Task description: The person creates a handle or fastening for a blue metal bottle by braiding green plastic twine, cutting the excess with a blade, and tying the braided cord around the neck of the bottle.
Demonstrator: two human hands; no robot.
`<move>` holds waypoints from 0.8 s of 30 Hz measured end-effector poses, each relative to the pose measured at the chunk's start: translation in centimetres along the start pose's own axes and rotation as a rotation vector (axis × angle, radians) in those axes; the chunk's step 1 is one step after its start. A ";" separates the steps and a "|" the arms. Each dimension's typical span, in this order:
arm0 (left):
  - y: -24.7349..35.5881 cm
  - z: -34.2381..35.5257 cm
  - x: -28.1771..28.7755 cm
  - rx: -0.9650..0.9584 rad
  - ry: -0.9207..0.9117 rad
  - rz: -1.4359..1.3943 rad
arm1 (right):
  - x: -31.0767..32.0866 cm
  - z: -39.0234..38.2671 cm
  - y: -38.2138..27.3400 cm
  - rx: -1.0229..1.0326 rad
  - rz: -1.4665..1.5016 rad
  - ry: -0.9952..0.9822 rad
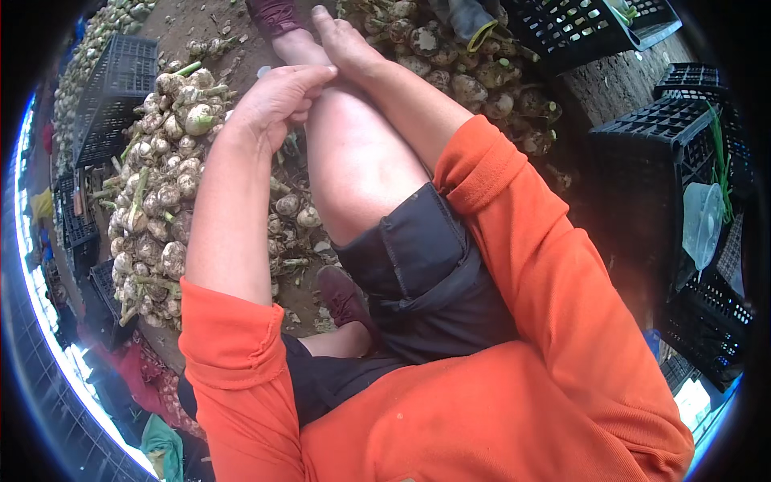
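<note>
My left hand (277,98) is beside my bare shin (357,153), its fingers curled and its thumb and forefinger drawn together against the leg. Whether anything is pinched there is hidden. Just to the right, my right hand (347,46) lies along the lower leg, fingers stretched out and holding nothing. To the left spreads a heap of pale, soil-marked bulbs (173,189) with short cut stems, garlic-like in look. Beyond my right forearm lies another pile of similar bulbs (470,84).
Black plastic crates stand at the left (120,80), far right (594,32) and right (654,132). A translucent plastic container (703,221) leans by the right crates. Red netting (148,377) and a green bag (163,446) lie at lower left. A dark glove-like item (472,20) rests on the far bulbs.
</note>
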State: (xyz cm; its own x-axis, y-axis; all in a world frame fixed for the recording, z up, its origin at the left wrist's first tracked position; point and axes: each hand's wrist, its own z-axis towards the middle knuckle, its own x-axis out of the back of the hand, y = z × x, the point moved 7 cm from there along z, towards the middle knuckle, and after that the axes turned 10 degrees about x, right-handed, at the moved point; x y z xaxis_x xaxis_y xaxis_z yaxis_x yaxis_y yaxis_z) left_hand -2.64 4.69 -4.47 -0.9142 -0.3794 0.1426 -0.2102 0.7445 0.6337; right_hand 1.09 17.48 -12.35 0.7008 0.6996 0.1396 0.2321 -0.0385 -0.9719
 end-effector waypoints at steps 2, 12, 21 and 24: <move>0.0 -0.7 -0.1 -0.030 -0.004 -0.081 | -0.2 -0.3 -2.4 0.257 0.118 -0.075; 0.8 -8.3 -0.3 -0.319 0.070 -0.309 | 6.3 -12.1 -14.4 0.404 0.251 -0.338; 1.2 -13.5 -2.8 -0.450 0.064 -0.284 | 7.7 -18.3 -17.9 1.040 -0.351 -0.161; 0.7 -14.8 -2.6 -0.391 0.113 -0.198 | 6.7 -19.4 -18.6 1.149 -0.442 -0.101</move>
State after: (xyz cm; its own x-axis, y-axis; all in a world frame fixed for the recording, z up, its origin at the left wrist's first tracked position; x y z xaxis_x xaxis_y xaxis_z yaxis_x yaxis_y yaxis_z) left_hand 4.73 -1.87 6.85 -0.8216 -0.5671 0.0580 -0.2103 0.3962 0.8937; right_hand 14.49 9.03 10.33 0.6456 0.5472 0.5327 -0.3275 0.8285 -0.4543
